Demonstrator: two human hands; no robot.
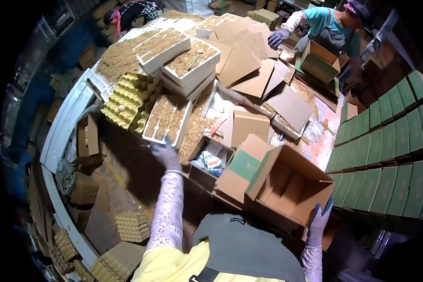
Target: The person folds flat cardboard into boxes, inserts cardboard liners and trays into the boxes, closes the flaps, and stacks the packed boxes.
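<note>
My left hand [166, 155], in a grey glove, reaches to the near edge of a white foam box [185, 123] filled with brown husks. Its fingers are apart, one of them pointing up at the rim; whether it touches is hard to tell. My right hand [318, 220], gloved with blue fingertips, grips the near right corner of an open cardboard box [291, 188]. That box is tilted, its inside bare, with a green-printed flap folded out to the left. Between my hands stands a small carton [202, 171] with printed packets inside.
Yellow egg trays [127, 101], one holding an egg, sit left of stacked foam boxes [192, 77]. Flat cardboard sheets [242, 61] cover the table's middle. Green cartons [378, 145] are stacked at right. A co-worker [331, 28] stands across the table; another person [136, 14] bends at the far left.
</note>
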